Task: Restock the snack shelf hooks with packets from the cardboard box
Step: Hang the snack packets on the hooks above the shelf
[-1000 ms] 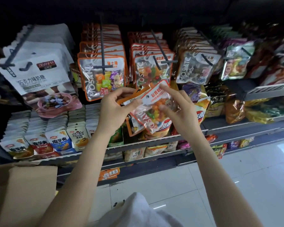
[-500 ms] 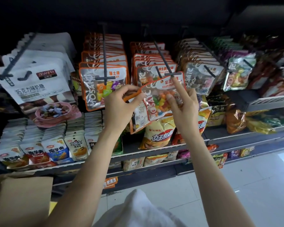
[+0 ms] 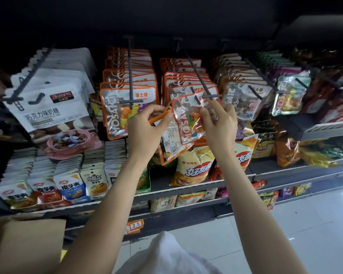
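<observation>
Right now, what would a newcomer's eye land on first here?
Centre frame, both hands lift an orange-edged candy packet up to a dark shelf hook, the left hand pinching its edge and the right hand at its top. A big white chocolate-candy pack hangs at far left.

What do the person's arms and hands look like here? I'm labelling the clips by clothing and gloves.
Both forearms are bare up to the bottom frame edge: no sleeves show. The left hand and the right hand wear no gloves, and no rings, watch or bracelets are visible. A white garment shows at the bottom edge between the arms.
</observation>
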Demonstrator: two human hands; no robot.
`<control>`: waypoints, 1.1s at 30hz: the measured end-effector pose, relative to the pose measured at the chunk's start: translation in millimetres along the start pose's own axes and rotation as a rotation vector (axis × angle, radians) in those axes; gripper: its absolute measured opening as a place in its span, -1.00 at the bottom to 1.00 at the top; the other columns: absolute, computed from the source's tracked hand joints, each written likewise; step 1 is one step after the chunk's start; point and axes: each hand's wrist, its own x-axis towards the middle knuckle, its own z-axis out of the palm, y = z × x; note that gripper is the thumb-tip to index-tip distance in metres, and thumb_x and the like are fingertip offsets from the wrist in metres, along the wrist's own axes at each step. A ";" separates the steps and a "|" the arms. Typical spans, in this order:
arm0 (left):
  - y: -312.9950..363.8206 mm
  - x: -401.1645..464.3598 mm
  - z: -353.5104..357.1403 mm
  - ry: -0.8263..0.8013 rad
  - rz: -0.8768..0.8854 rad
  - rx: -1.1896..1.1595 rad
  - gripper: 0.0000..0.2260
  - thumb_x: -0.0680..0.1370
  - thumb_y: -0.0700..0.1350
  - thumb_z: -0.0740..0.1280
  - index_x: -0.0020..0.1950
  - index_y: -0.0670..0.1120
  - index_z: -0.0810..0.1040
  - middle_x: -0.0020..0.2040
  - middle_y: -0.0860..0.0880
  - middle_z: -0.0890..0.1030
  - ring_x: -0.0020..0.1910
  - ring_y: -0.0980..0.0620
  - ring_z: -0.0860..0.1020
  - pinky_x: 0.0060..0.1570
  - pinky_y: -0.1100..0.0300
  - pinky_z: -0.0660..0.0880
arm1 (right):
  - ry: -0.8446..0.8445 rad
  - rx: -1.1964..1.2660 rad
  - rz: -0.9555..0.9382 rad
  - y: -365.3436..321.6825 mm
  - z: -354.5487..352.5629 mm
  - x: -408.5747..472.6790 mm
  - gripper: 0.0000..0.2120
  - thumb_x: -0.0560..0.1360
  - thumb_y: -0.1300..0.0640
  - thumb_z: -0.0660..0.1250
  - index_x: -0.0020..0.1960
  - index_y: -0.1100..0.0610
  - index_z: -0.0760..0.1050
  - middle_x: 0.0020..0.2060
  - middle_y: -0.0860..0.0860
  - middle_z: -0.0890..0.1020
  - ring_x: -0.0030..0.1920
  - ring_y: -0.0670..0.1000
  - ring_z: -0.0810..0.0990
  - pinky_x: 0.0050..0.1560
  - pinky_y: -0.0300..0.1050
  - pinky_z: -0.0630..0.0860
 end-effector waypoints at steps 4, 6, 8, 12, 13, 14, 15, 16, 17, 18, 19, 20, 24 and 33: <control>-8.8 -10.9 -15.1 0.006 0.013 0.066 -0.87 0.49 -0.11 0.44 -0.01 -0.13 0.64 -0.15 0.14 0.60 -0.19 0.43 0.51 -0.14 0.57 0.38 | 0.042 -0.125 -0.082 0.3 17.4 22.6 -0.74 0.57 0.09 0.30 0.19 0.20 0.58 0.03 0.20 0.49 0.02 0.16 0.47 -0.06 -0.11 0.35; -12.4 -18.9 -24.5 -0.013 0.004 0.053 -0.88 0.50 -0.11 0.43 0.00 -0.10 0.63 -0.15 0.21 0.58 -0.17 0.43 0.52 -0.12 0.55 0.40 | 0.048 -0.168 -0.098 1.4 24.0 31.9 -0.71 0.56 0.11 0.32 0.19 0.26 0.56 0.10 0.27 0.48 0.11 0.24 0.46 0.03 0.03 0.44; -12.8 -25.1 -31.6 -0.031 -0.023 0.007 -0.90 0.51 -0.13 0.41 0.02 -0.05 0.61 -0.13 0.23 0.57 -0.14 0.42 0.53 -0.11 0.53 0.41 | 0.032 -0.181 -0.107 1.7 28.2 37.9 -0.66 0.56 0.12 0.33 0.28 0.25 0.51 0.17 0.29 0.43 0.14 0.25 0.44 0.10 0.06 0.46; -11.3 -32.9 -40.6 -0.056 -0.124 -0.139 -0.90 0.52 -0.18 0.39 0.02 -0.03 0.59 -0.08 0.17 0.62 -0.11 0.33 0.57 -0.09 0.44 0.46 | 0.023 -0.165 -0.173 12.1 33.8 32.2 -0.64 0.58 0.06 0.29 0.34 0.13 0.48 0.27 0.29 0.34 0.27 0.26 0.38 0.26 0.07 0.39; -11.0 -34.9 -42.4 -0.057 -0.163 -0.186 -0.89 0.51 -0.18 0.40 0.01 -0.01 0.60 -0.08 0.16 0.63 -0.09 0.30 0.58 -0.05 0.39 0.49 | 0.017 -0.139 -0.178 13.9 32.5 24.3 -0.63 0.58 0.05 0.28 0.36 0.11 0.45 0.31 0.28 0.32 0.32 0.24 0.33 0.30 0.07 0.35; -10.4 -36.9 -44.2 -0.053 -0.207 -0.232 -0.87 0.51 -0.19 0.40 -0.01 0.03 0.60 -0.08 0.16 0.63 -0.08 0.28 0.59 -0.02 0.33 0.51 | 0.013 -0.096 -0.178 13.7 28.9 13.5 -0.63 0.58 0.07 0.27 0.36 0.10 0.44 0.33 0.27 0.31 0.35 0.16 0.31 0.32 0.04 0.35; -9.6 -38.8 -45.8 -0.043 -0.253 -0.277 -0.84 0.50 -0.20 0.41 -0.03 0.07 0.59 -0.08 0.17 0.63 -0.08 0.26 0.59 0.00 0.29 0.53 | 0.007 -0.035 -0.170 12.7 23.6 1.2 -0.65 0.58 0.09 0.26 0.36 0.11 0.44 0.34 0.23 0.31 0.35 0.06 0.30 0.29 -0.04 0.36; -8.5 -40.6 -47.0 -0.031 -0.294 -0.317 -0.81 0.49 -0.21 0.42 -0.04 0.09 0.58 -0.09 0.17 0.63 -0.09 0.27 0.59 0.00 0.28 0.53 | -0.006 0.034 -0.151 10.6 16.8 -12.4 -0.67 0.59 0.10 0.25 0.35 0.11 0.44 0.34 0.18 0.33 0.32 -0.02 0.31 0.25 -0.15 0.34; -7.6 -42.3 -47.9 -0.025 -0.324 -0.344 -0.80 0.48 -0.23 0.42 -0.04 0.08 0.58 -0.09 0.16 0.63 -0.09 0.28 0.59 0.00 0.30 0.53 | -0.027 0.097 -0.121 9.3 10.4 -26.5 -0.69 0.60 0.10 0.24 0.33 0.09 0.46 0.32 0.13 0.37 0.30 -0.04 0.35 0.23 -0.20 0.34; -6.3 -44.2 -48.5 -0.024 -0.344 -0.362 -0.78 0.47 -0.25 0.42 -0.03 0.07 0.58 -0.09 0.15 0.63 -0.09 0.28 0.59 0.01 0.31 0.53 | -0.057 0.154 -0.084 7.0 3.5 -40.3 -0.71 0.61 0.09 0.23 0.31 0.07 0.48 0.28 0.08 0.41 0.27 -0.03 0.40 0.23 -0.19 0.38; -5.2 -46.0 -48.7 -0.024 -0.363 -0.382 -0.77 0.46 -0.26 0.42 -0.02 0.06 0.58 -0.07 0.13 0.63 -0.06 0.25 0.59 0.02 0.29 0.53 | -0.099 0.214 -0.042 3.1 -3.4 -52.5 -0.73 0.62 0.07 0.22 0.29 0.05 0.49 0.24 0.03 0.46 0.23 -0.04 0.45 0.21 -0.14 0.43; -3.5 -48.2 -48.6 -0.025 -0.381 -0.403 -0.76 0.46 -0.28 0.42 0.00 0.05 0.57 -0.06 0.11 0.62 -0.03 0.20 0.59 0.04 0.26 0.53 | -0.156 0.284 0.006 -1.9 -10.5 -63.8 -0.73 0.62 0.05 0.21 0.29 0.04 0.49 0.19 -0.01 0.51 0.19 -0.08 0.49 0.16 -0.13 0.48; 0.8 -55.6 -47.4 -0.024 -0.441 -0.461 -0.71 0.45 -0.34 0.40 -0.03 0.05 0.54 -0.06 0.08 0.61 -0.02 0.14 0.58 0.04 0.21 0.53 | -0.455 0.569 0.217 -22.6 -32.7 -96.4 -0.61 0.49 -0.09 0.27 0.28 -0.02 0.42 0.02 -0.19 0.60 0.03 -0.25 0.58 -0.08 -0.34 0.52; -0.1 -68.3 -51.3 0.006 -0.585 -0.613 -0.82 0.46 -0.28 0.39 0.00 -0.05 0.59 -0.07 0.00 0.66 -0.01 -0.01 0.62 0.08 0.05 0.54 | -0.404 0.571 0.311 -15.6 -45.2 -118.5 -0.81 0.46 0.12 0.44 0.00 -0.03 0.47 -0.08 -0.12 0.66 -0.07 -0.10 0.67 -0.17 -0.13 0.64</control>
